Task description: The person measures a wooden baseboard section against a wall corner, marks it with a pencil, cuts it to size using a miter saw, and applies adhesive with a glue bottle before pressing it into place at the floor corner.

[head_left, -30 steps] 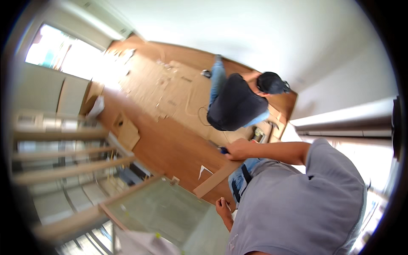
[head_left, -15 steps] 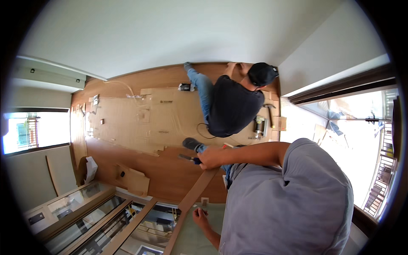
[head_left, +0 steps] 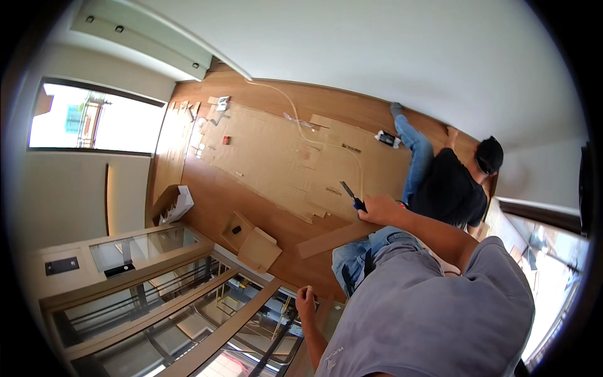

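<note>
- Cardboard sheet: spread across the wooden floor, between a pale wall and framed glass panels.
- Right hand: above the sheet's margin on the panel side, towards the end away from the window; fingers wrapped round the handle of a blue-handled tool.
- Blue-handled tool: its grey blade projects from the fist and, as seen from above, overlaps the sheet.
- Left hand: well off the sheet, on its panel side; fingers curled in; whether anything small is pinched there cannot be told.
- Brown strip: just off the sheet's panel-side edge, below the right hand and beside the person's jeans; contact with the hand cannot be told.
- Co-worker: low down at the sheet's end away from the window, in black top and cap.
- Red object: on the sheet, towards its window end.
- Cardboard box: off the sheet, on its panel side, flap spread.
- White carton: off the sheet, beyond its window-end corner.
</note>
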The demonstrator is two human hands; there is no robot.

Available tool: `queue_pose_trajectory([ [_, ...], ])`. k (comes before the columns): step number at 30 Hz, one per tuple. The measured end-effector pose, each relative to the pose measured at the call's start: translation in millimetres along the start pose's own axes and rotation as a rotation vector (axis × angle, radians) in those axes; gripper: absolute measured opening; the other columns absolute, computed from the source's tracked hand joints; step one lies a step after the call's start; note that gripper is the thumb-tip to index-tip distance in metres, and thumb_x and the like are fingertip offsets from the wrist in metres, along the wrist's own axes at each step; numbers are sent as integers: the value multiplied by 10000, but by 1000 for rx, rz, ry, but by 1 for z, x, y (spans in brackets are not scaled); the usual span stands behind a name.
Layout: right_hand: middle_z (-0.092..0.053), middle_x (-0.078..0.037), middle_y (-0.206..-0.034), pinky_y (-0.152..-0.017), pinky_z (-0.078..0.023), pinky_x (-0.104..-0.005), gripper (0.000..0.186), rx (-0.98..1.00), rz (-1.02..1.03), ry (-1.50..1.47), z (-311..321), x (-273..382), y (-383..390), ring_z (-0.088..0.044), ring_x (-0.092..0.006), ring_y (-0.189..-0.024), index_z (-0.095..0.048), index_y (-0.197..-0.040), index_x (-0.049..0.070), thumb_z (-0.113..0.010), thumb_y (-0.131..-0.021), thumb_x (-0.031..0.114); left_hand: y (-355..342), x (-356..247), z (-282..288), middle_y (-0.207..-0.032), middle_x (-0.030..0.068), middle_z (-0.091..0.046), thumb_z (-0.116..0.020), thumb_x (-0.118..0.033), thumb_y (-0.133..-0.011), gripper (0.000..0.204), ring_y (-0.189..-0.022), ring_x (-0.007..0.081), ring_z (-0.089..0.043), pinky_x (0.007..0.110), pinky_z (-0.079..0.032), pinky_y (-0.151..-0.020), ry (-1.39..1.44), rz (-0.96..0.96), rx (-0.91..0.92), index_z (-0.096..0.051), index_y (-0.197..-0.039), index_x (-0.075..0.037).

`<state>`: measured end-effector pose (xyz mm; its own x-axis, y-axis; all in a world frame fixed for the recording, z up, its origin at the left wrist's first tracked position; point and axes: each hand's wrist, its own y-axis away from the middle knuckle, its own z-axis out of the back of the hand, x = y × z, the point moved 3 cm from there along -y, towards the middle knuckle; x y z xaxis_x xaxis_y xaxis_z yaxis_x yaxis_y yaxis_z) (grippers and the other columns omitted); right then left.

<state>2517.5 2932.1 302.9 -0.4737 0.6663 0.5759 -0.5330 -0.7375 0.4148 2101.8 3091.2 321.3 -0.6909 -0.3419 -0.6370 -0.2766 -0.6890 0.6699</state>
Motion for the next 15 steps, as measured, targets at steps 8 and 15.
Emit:
queue_pose_trajectory([
  [8,-706,-283,-914,-787,-533,-548,450,49,-98,-36,5,73,-176,-687,-460,-852,-653,-1021,-36,-625,-907,398,-127,-23,36,-782,58,-692,-672,-240,-982,241,-653,139,-651,278,-503,-587,216,111,-26,-696,-1060,-13],
  [15,-715,-284,-922,-801,-543,-551,462,63,-180,55,14,155,-341,-693,-465,-884,-666,-1021,-29,-607,-916,417,-328,-132,133,-801,46,-667,-695,-241,-981,238,-680,120,-633,277,-501,-615,260,50,-29,-693,-1034,-9],
])
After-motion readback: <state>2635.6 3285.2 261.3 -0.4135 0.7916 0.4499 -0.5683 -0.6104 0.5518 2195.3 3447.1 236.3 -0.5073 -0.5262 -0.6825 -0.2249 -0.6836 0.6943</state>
